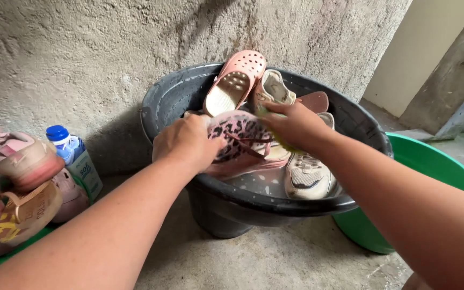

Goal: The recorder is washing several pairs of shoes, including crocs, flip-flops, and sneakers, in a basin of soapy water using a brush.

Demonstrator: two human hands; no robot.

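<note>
The left hand (186, 142) clasps the pink leopard-print sneaker (240, 134) at the centre of the black tub (275, 207); the right hand (294, 124) presses something yellowish, unclear, against it at 2 o'clock. Likely wet, soft, slippery: grip the sole edges.

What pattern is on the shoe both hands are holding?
Pink with black leopard-style spots on the shoe, seen in the head view.

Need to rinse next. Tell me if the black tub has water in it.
Yes: soapy water shows in the black tub, around the white sneaker.
</note>
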